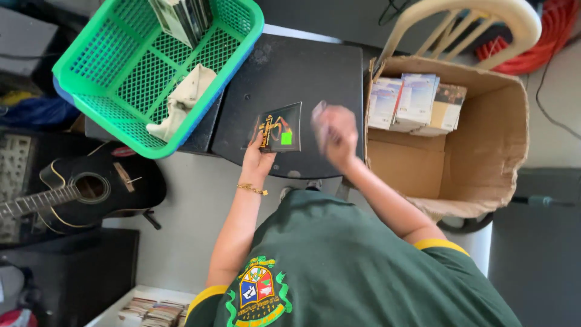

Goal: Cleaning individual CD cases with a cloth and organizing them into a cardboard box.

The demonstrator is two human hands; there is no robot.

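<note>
My left hand (258,158) holds a dark square disc case (280,128) by its lower left corner, flat over the black stool top (296,66). The case has a gold design and a small green sticker. My right hand (336,134) is blurred with motion just right of the case and is closed on a small pale cloth or wipe (319,112); I cannot make it out exactly. A gold bracelet (252,189) is on my left wrist.
A green plastic basket (109,109) at upper left holds a crumpled white cloth (181,100) and a row of cases (184,18). A cardboard box (478,145) on the right holds stacked cases (414,103). A black guitar (85,191) lies at left; more cases (151,312) sit below.
</note>
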